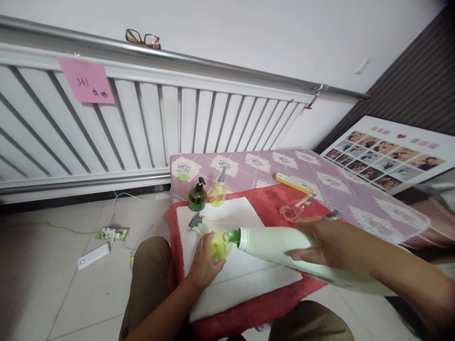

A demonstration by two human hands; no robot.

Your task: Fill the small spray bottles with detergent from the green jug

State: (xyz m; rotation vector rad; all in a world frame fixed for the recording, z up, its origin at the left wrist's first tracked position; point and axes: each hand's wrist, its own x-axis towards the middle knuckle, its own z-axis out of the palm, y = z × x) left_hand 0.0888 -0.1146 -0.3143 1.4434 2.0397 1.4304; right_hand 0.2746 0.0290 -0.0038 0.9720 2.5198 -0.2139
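Note:
My left hand (206, 265) is closed around a small see-through yellowish bottle (219, 248) standing without its top on a white cloth (238, 213). With my right hand (320, 244) I grip a large pale green jug-like bottle (272, 244), tipped almost level. Its green spout (233, 236) meets the small bottle's opening; whether liquid is flowing, I cannot tell. A grey trigger spray head (196, 222) lies on the cloth just beyond my left hand. Behind it stand a dark green pump bottle (197, 196) and a clear yellowish bottle (217, 194) with a grey top.
A red cloth (234, 318) lies under the white one, on a purple patterned surface (241, 163). A yellow-edged box (292, 182) and a clear pinkish item (289, 212) sit to the right. Behind runs a white radiator (206, 113). A power strip (113, 233) is on the floor.

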